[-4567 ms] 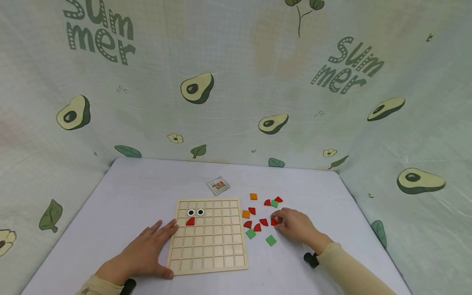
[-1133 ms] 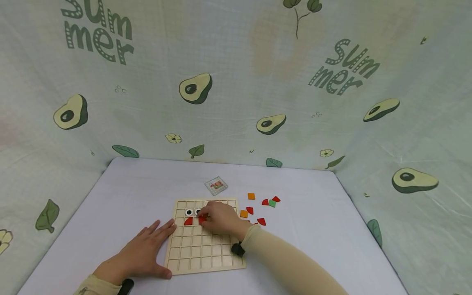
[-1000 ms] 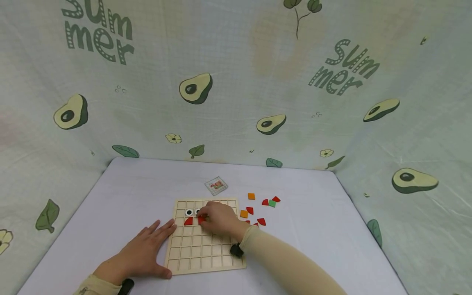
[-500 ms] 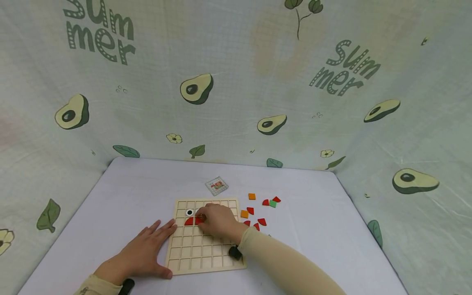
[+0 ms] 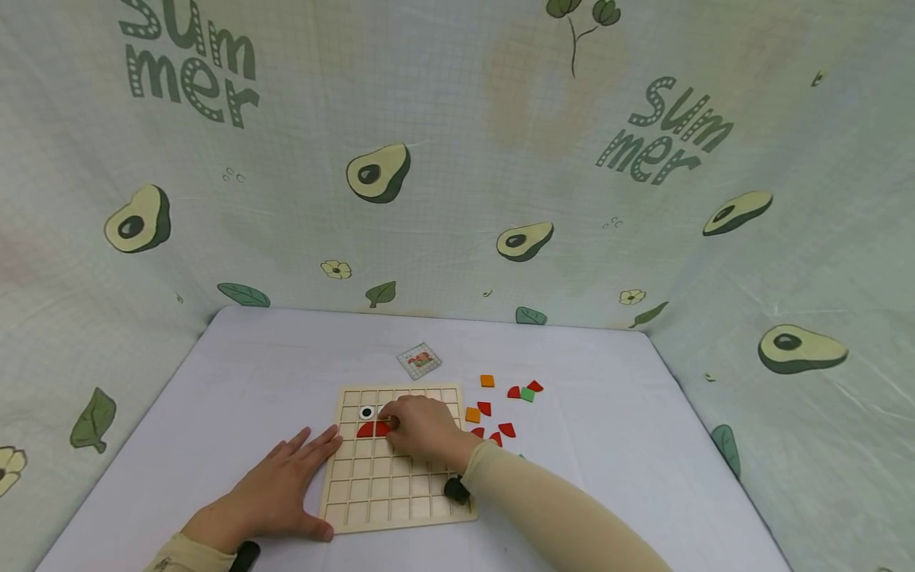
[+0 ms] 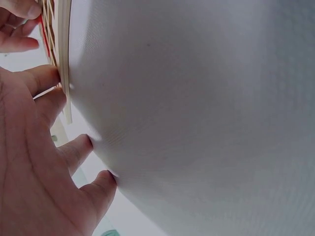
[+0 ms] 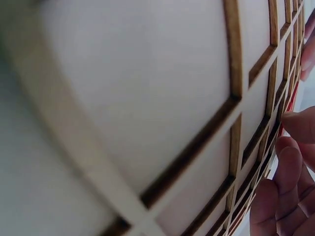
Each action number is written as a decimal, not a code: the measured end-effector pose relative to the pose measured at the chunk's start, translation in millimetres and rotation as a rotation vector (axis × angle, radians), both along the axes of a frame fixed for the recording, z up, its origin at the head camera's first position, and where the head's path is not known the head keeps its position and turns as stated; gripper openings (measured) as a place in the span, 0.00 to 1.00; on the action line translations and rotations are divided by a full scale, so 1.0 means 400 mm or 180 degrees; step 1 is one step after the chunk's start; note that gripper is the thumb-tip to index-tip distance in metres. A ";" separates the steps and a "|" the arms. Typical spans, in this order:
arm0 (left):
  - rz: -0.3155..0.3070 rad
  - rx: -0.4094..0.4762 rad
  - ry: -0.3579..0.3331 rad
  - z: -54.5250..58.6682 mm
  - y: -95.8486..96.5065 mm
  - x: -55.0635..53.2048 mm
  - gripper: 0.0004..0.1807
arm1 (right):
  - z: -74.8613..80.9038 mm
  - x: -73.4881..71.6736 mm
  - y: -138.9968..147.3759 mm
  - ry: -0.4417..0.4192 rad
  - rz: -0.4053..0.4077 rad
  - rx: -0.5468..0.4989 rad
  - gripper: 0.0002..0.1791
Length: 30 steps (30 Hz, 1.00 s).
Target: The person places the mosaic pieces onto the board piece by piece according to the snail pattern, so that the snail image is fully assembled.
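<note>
A pale wooden grid board (image 5: 382,486) lies on the white table. My left hand (image 5: 275,492) rests spread at its left side, fingertips and thumb touching the edge in the head view. My right hand (image 5: 425,429) is over the board's upper part, thumb and fingers on a red quarter-circle tile (image 5: 382,429) in a grid cell. Just left of it sits another red quarter-circle tile (image 5: 365,430), below a white eye tile (image 5: 367,412). My right fingers mostly cover a second eye tile. In the right wrist view a sliver of red shows by the thumb.
Right of the board lie several loose red quarter-circles (image 5: 507,430), orange squares (image 5: 487,381) and a green square (image 5: 527,394). My right forearm hides part of this area. A small picture card (image 5: 419,361) lies behind the board. A patterned cloth (image 5: 443,159) hangs around the table.
My right hand has carried a red quarter-circle from the loose tiles to the board. During the last second it shifted that tile left, beside the other red one. My left hand stayed put.
</note>
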State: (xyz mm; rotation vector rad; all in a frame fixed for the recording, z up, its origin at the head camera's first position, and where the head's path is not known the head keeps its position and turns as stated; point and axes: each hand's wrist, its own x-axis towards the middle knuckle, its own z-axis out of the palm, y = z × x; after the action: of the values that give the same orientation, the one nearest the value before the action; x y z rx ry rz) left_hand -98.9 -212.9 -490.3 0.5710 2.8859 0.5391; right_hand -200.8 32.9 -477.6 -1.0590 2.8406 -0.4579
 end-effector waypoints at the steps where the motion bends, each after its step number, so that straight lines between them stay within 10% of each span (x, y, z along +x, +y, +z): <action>1: 0.0000 -0.0002 -0.0001 0.000 0.000 0.000 0.70 | 0.000 0.000 0.000 0.0002 -0.0008 -0.0006 0.16; 15: 0.0061 -0.0085 -0.0088 0.000 0.007 -0.001 0.70 | 0.037 -0.012 0.062 -0.0097 -0.0072 0.0046 0.17; 30: 0.0082 -0.0075 -0.0119 0.003 0.007 0.001 0.70 | 0.073 -0.045 0.370 -0.0395 -0.0646 0.0035 0.15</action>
State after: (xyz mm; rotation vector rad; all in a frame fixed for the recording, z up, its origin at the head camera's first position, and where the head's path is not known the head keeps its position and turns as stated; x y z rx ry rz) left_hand -98.4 -210.2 -489.1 0.5154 2.8640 0.5128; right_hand -219.0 180.7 -448.3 -0.7159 2.8467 -0.5029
